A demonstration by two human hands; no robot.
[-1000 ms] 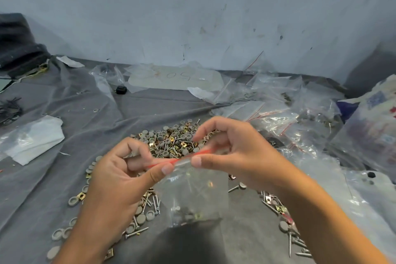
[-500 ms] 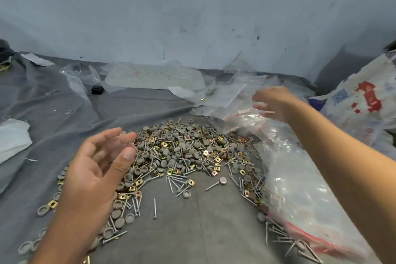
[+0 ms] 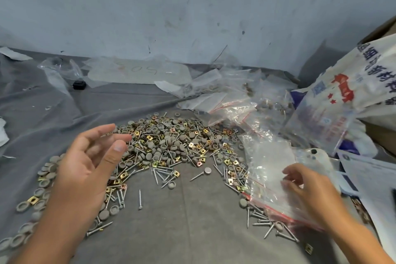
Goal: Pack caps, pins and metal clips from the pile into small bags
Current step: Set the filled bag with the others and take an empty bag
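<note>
Pile (image 3: 171, 148) of grey caps, silver pins, brass clips; left hand (image 3: 85, 169) loose-fingered, right hand (image 3: 308, 186) likewise.

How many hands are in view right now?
2: the left hand hovers open over the pile's left edge; the right hand rests on the stack of clear bags.

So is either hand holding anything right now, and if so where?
No. The left hand hangs open above the pile; the right hand rests fingertips on the empty bags, gripping nothing.
</note>
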